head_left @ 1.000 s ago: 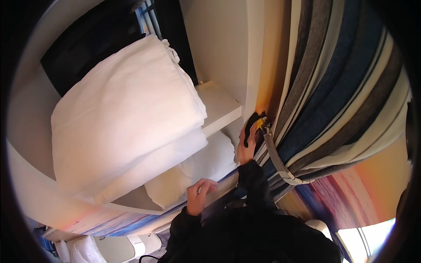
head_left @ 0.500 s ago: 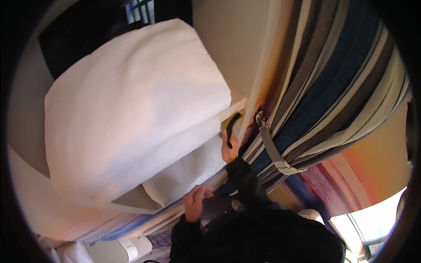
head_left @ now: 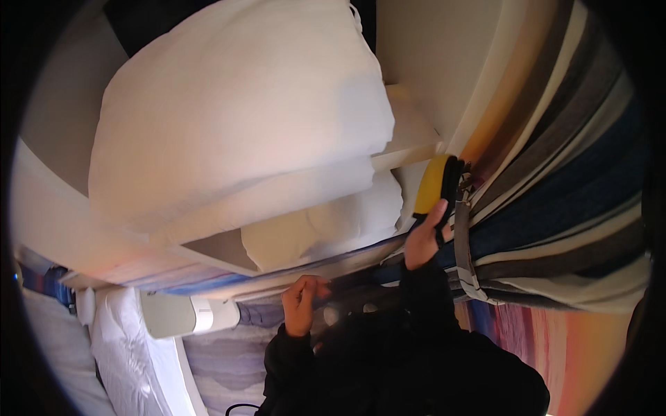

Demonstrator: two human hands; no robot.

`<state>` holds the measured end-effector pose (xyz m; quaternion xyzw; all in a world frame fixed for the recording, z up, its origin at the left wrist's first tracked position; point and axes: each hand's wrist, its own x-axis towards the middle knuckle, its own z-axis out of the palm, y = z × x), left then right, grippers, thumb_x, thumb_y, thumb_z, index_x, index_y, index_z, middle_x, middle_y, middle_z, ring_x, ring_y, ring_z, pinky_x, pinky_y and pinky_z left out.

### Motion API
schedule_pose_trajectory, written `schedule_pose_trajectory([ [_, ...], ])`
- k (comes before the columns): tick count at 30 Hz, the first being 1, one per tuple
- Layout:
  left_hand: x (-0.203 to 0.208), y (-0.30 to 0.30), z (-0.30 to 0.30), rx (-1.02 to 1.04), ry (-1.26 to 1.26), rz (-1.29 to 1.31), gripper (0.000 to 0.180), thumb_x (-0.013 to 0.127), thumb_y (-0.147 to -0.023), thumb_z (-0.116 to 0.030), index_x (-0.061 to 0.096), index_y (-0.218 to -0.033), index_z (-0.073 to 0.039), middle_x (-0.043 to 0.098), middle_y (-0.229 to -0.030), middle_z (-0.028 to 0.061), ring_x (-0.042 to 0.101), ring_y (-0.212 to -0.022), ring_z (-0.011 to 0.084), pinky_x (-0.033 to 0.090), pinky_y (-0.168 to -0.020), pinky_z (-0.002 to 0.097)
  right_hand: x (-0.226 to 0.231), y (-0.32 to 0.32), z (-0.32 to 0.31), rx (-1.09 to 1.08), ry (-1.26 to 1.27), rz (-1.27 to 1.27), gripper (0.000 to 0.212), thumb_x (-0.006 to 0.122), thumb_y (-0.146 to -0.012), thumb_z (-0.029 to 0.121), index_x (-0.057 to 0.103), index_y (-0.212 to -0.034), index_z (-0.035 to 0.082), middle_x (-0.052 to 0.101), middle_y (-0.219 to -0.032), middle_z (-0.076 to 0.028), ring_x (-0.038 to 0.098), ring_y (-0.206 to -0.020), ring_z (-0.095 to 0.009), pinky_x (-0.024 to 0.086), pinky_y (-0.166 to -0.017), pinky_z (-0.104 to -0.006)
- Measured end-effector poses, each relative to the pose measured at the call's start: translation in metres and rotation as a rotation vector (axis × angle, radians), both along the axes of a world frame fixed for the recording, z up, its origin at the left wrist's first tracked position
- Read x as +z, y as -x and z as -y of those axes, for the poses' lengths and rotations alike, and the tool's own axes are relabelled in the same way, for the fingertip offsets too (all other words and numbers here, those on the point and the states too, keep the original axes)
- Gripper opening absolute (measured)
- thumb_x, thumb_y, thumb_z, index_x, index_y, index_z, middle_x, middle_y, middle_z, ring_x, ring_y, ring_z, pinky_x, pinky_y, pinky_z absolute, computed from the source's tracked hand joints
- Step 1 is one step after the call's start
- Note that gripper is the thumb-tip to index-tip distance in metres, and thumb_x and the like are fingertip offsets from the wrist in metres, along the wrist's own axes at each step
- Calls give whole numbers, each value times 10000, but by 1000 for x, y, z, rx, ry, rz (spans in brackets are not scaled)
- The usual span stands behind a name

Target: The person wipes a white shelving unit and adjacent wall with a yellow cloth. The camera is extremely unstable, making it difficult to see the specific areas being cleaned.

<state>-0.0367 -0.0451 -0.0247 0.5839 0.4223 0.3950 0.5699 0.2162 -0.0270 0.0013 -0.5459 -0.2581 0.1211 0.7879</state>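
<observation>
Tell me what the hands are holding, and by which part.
The right hand holds a yellow-and-black object by its lower end; exact finger placement is partly hidden. The left hand holds nothing visible.

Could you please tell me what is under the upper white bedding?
Under the upper bedding, part of a white shelf shows at the right; below it lies more white bedding. The rest of the shelf's top is covered, so anything there cannot be seen.

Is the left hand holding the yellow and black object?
No, the right hand holds the yellow and black object, apart from the left hand.
</observation>
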Motion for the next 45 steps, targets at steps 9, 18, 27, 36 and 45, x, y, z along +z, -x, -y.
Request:
schedule_pose_trajectory([
  [9, 15, -37, 61, 82, 31, -163, 307, 456, -1014, -163, 644, -940, 67, 665, -831, 94, 613, -793, 145, 478, -765, 278, 5, 0, -55, -22, 10, 622, 550, 444, -1011, 232, 297, -1503, 35, 147, -1572, -257, 90, -1455, -458, 120, -1168, -521],
  [18, 13, -18, 68, 196, 1, -188, 287, 453, -1010, -149, 659, -1002, 50, 661, -820, 80, 610, -792, 139, 483, -765, 274, 15, -19, -50, 76, -55, 546, 538, 429, -1027, 251, 301, -1495, 18, 91, -1571, -268, 122, -1453, -444, 205, -1145, -457],
  [27, 19, 46, 22, 184, -93, -66, 249, 469, -995, -113, 648, -1128, -2, 644, -822, 50, 590, -784, 114, 479, -759, 252, -5, 67, -46, 166, -9, 608, 524, 502, -969, 71, 345, -1463, -6, 203, -1556, -258, 174, -1455, -411, 198, -1155, -418],
  [36, 11, 191, 9, 145, -134, 14, 247, 463, -1002, -116, 635, -1118, 19, 637, -829, 55, 549, -777, 108, 445, -759, 240, 3, 271, -84, 192, -65, 777, 449, 529, -963, 76, 379, -1322, -147, 167, -1521, -339, 149, -1389, -566, 203, -1140, -491],
  [45, 14, 281, 13, 186, -148, 52, 245, 461, -1001, -113, 644, -1094, 21, 638, -800, 66, 577, -757, 114, 464, -733, 246, 7, 406, -111, 255, -65, 893, 603, 552, -920, 57, 298, -1462, -19, 263, -1503, -275, 248, -1369, -503, 236, -1118, -534],
])
